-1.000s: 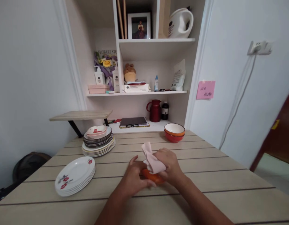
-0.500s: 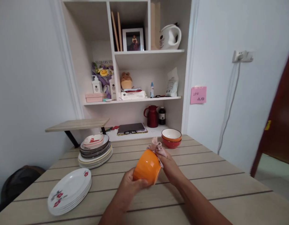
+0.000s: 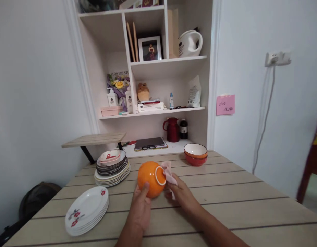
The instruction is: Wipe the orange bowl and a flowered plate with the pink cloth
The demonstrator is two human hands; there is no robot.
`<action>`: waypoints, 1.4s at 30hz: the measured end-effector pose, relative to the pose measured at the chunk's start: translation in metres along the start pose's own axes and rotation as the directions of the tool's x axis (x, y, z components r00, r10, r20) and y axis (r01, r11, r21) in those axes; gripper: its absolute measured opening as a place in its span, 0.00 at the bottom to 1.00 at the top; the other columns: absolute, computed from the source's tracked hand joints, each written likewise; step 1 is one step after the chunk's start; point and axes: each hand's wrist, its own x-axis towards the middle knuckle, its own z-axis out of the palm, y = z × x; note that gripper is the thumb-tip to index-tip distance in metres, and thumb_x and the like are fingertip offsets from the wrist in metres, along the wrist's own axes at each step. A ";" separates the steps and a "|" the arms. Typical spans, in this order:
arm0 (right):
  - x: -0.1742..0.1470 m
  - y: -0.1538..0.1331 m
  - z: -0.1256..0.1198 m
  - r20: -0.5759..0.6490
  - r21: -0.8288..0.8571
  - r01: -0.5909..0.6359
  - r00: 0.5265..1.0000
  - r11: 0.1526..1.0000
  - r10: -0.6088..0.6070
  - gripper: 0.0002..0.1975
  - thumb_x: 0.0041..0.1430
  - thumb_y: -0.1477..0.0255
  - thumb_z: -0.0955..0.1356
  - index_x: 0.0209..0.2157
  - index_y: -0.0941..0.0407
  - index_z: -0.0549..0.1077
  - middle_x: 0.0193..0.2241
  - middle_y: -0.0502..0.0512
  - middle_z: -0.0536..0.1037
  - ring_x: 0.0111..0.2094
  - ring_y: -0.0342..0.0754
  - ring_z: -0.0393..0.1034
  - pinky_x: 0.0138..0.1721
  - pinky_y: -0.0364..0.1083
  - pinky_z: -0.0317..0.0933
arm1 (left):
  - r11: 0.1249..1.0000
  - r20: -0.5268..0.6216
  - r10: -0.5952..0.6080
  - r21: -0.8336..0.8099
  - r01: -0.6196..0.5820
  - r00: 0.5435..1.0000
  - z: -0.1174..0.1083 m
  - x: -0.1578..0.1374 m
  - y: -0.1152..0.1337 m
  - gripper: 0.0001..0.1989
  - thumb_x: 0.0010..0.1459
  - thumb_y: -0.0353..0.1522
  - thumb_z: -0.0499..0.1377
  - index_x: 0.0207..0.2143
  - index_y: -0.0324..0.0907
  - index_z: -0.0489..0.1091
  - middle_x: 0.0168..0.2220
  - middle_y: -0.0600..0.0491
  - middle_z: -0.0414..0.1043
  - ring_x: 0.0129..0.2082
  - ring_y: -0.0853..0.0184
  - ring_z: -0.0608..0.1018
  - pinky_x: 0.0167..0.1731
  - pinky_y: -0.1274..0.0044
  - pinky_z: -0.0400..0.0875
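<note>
An orange bowl [image 3: 148,177] is held above the table, its white-ringed base turned to the right. My left hand [image 3: 141,206] grips it from below, thumb on the outside wall and the other fingers mostly hidden behind it. A pale pink cloth [image 3: 169,173] is pinched in my right hand [image 3: 181,192] and touches the bowl beside its base ring. Farther back on the right, an orange bowl with a white inside [image 3: 195,150] sits in a red bowl [image 3: 196,160].
White flowered plates [image 3: 86,210] are stacked at the front left of the slatted table [image 3: 225,209]. Behind them stands a taller stack of mixed plates [image 3: 113,168] with small dishes on top. A raised wooden shelf [image 3: 95,138] overhangs the back left; a red jug [image 3: 173,130] stands in the cabinet.
The orange bowl has been turned so its base now faces right and shows. My right hand with the cloth has moved from its rim side to the base. The view has shifted slightly.
</note>
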 end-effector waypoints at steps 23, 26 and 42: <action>0.009 -0.043 -0.045 -0.376 0.348 0.187 0.925 0.919 -0.046 0.23 0.48 0.57 0.81 0.46 0.45 0.79 0.47 0.50 0.84 0.49 0.53 0.77 0.48 0.50 0.73 | -0.282 0.779 -0.006 0.600 -0.749 0.627 -0.013 -0.001 -0.009 0.17 0.44 0.28 0.78 0.29 0.43 0.72 0.27 0.59 0.77 0.30 0.64 0.80 0.54 0.61 0.72; 0.009 -0.044 -0.046 -0.364 0.369 0.149 0.931 0.917 -0.005 0.24 0.48 0.55 0.80 0.46 0.46 0.78 0.46 0.50 0.83 0.47 0.54 0.77 0.43 0.49 0.73 | -0.315 0.790 -0.042 0.570 -0.759 0.611 -0.013 -0.002 -0.009 0.17 0.46 0.29 0.78 0.30 0.43 0.71 0.29 0.58 0.78 0.31 0.63 0.80 0.53 0.61 0.73; -0.010 -0.043 -0.025 0.099 -0.659 0.356 0.914 0.662 -0.393 0.09 0.56 0.66 0.73 0.40 0.49 0.81 0.39 0.54 0.82 0.42 0.57 0.73 0.49 0.55 0.61 | -0.231 0.785 0.013 0.604 -0.763 0.619 0.000 -0.007 -0.006 0.10 0.62 0.41 0.67 0.39 0.44 0.74 0.35 0.52 0.80 0.39 0.59 0.79 0.46 0.67 0.71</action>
